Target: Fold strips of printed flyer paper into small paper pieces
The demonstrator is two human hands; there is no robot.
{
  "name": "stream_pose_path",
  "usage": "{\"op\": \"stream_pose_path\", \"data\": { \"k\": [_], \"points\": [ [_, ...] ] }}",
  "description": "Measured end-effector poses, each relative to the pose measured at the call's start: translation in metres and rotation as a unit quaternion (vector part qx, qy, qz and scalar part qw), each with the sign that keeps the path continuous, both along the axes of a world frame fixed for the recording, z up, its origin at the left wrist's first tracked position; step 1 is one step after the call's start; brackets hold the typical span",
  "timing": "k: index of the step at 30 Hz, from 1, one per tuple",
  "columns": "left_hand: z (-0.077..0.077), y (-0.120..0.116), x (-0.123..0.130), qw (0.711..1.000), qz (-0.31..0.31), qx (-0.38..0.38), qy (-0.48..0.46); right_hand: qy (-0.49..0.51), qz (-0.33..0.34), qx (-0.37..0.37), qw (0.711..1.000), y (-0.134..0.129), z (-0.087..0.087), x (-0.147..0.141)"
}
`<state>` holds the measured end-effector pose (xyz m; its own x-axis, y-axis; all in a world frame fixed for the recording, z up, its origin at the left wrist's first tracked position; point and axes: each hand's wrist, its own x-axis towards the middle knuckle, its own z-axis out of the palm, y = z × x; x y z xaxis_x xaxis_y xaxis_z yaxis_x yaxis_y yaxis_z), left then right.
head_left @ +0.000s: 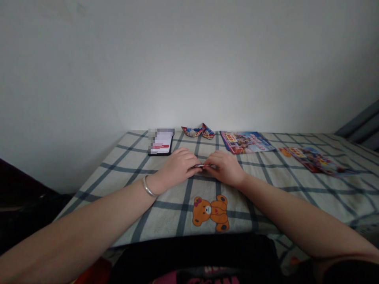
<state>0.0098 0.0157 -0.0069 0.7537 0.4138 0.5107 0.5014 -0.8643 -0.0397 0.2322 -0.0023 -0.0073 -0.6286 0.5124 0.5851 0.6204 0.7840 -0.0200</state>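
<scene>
My left hand (182, 166), with a silver bangle on its wrist, is at the middle of the table, closed with fingertips pressed together. Facing it, my right hand (223, 166) is closed in the same way. Between them they pinch a thin piece of folded paper (202, 165), seen edge-on with red and white showing; most of it is hidden by my fingers. Beyond my hands, near the wall, lie two folded paper shapes (193, 131) in red, blue and white print. A phone (162, 142) with a lit screen lies just past my left hand.
A colourful printed leaflet (245, 142) lies at the back right, and a second leaflet (321, 161) is farther right. The checked tablecloth (136, 167) has a bear print (211, 213) near the front edge. A white wall (207, 63) stands behind the table.
</scene>
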Motion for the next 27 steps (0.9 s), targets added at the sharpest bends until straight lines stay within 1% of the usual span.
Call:
{"op": "stream_pose_path", "data": {
  "k": [7, 10, 13, 20, 27],
  "points": [
    [0.0018, -0.0026, 0.0007, 1.000, 0.016, 0.007, 0.003, 0.001, 0.004, 0.017, 1.000, -0.0016, -0.0019, -0.0014],
    [0.0038, -0.0040, 0.0016, 1.000, 0.025, 0.002, 0.009, 0.013, -0.010, 0.012, 1.000, -0.0030, -0.0007, -0.0016],
    [0.0045, -0.0041, 0.0014, 1.000, 0.026, -0.002, 0.005, 0.001, -0.018, 0.004, 1.000, -0.0043, 0.0014, -0.0016],
    [0.0015, 0.0020, -0.0022, 0.996, -0.027, -0.033, -0.072, -0.008, -0.019, -0.011, 1.000, -0.0042, 0.0042, 0.0004],
    [0.0020, 0.0014, -0.0020, 0.995, -0.031, -0.038, -0.090, -0.003, -0.054, -0.037, 0.998, -0.0051, 0.0056, 0.0001]
  ]
}}
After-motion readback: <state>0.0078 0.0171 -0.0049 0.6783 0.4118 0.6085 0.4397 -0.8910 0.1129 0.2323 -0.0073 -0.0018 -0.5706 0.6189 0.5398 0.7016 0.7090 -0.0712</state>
